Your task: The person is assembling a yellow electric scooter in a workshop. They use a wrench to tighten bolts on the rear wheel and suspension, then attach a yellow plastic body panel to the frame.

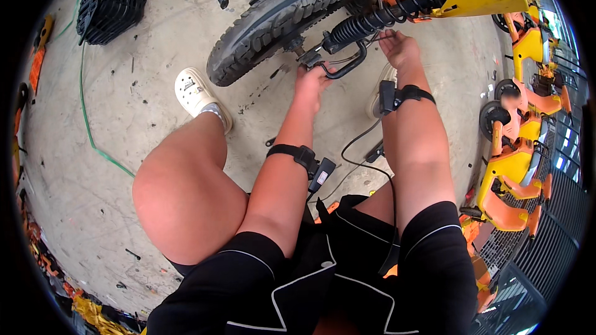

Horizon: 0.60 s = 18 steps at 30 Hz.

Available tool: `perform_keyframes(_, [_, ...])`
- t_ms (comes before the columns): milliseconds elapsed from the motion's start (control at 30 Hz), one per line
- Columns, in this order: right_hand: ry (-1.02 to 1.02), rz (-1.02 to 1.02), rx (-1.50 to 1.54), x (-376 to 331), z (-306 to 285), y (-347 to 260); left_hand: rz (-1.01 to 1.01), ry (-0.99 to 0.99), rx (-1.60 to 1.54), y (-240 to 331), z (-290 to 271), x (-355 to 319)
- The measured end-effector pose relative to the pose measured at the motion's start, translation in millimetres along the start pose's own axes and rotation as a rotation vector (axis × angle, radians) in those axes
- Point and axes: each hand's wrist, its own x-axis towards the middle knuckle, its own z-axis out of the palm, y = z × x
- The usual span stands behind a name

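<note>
A scooter-like vehicle lies in front of me with its knobby black wheel (282, 28) to the left. Beside the wheel runs a black coil-spring shock absorber (366, 26). My left hand (313, 80) reaches up to the black fitting (310, 58) at the wheel axle, its fingers bent around it and partly hidden. Next to it curves a black tubular guard (355, 62). Just under the shock absorber, my right hand (400, 48) pinches a thin black cable (374, 40) that runs toward the axle; its fingertips are small in view.
Black crates (115, 3) stand at the far left near a green hose (87, 115) on the concrete floor. Orange and yellow scooters (512, 167) line the right side. A black cord (363, 164) hangs from the device strapped to my right forearm. Small debris dots the floor.
</note>
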Motion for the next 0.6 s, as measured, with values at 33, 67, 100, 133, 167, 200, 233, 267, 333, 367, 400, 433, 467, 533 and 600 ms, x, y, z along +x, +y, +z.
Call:
perform_keyframes(33, [0.046,-0.032,0.037,0,-1,4,0.003,-0.017,-0.002,-6,-3,-1])
perform_keyframes(67, [0.138,-0.093,0.143,-1,-3,6,0.006,-0.035,-0.004,-12,-5,-2])
perform_keyframes(100, [0.229,-0.152,0.248,0,-5,11,0.007,-0.053,0.087,-16,-8,-2])
perform_keyframes(133, [0.321,-0.211,0.353,0,-8,15,0.008,-0.073,0.178,-20,-10,-1])
perform_keyframes(167, [0.311,-0.19,0.27,-2,-15,17,0.009,-0.093,0.269,-25,-12,0])
perform_keyframes(200, [0.302,-0.166,0.186,-5,-24,19,0.01,-0.09,0.279,-27,-12,-2])
perform_keyframes(233, [0.288,-0.141,0.102,-10,-30,22,0.017,-0.087,0.288,-25,-11,-5])
perform_keyframes(267, [0.207,-0.117,-0.017,-15,-38,29,0.023,-0.084,0.297,-24,-9,-7])
perform_keyframes(333, [0.173,-0.047,-0.153,-38,-37,50,0.033,-0.059,0.341,-22,-8,-7])
perform_keyframes(367, [0.155,-0.012,-0.219,-50,-34,62,0.039,-0.048,0.364,-22,-7,-6])
perform_keyframes(400, [0.156,0.001,-0.218,-60,-33,72,0.041,-0.021,0.376,-23,-5,-4])
perform_keyframes(433, [0.15,0.014,-0.216,-70,-30,83,0.047,0.008,0.387,-24,-2,-2])
perform_keyframes(467, [0.144,0.027,-0.215,-78,-27,90,0.054,0.038,0.398,-25,0,-1])
perform_keyframes(533, [0.129,0.044,-0.202,-93,-24,99,0.092,0.052,0.433,-27,3,-1])
perform_keyframes(600, [0.099,0.052,-0.207,-104,-19,101,0.111,0.065,0.427,-29,3,-1])
